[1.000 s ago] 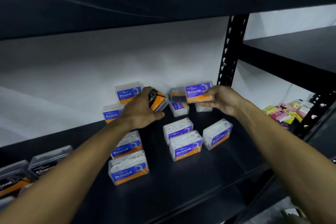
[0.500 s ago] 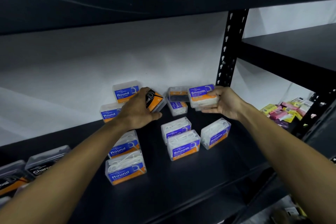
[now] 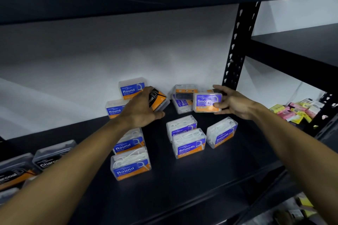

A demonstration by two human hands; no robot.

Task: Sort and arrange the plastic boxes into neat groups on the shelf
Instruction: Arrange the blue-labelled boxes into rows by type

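My left hand [image 3: 141, 109] grips a black-and-orange Charcoal box [image 3: 158, 101], tilted, near the back of the black shelf [image 3: 182, 184]. A purple Smooth box [image 3: 207, 102] is held upright by my right hand [image 3: 234, 102], just above the shelf. Behind it stand another Smooth box [image 3: 181, 105] and a dark box [image 3: 185, 91] on top of it. Three Smooth boxes [image 3: 188, 145] sit grouped in front of my right hand. Blue Round boxes stand at the back [image 3: 132, 87] and in front on the left [image 3: 130, 165].
More Charcoal boxes [image 3: 53, 155] lie at the far left of the shelf. A perforated black upright post [image 3: 236, 56] stands behind my right hand. Pink and yellow packets [image 3: 296, 109] are piled on the neighbouring shelf to the right. An upper shelf overhangs.
My right hand has turned the Smooth box upright and brought it slightly forward and to the right. My left hand still holds the Charcoal box in nearly the same place.
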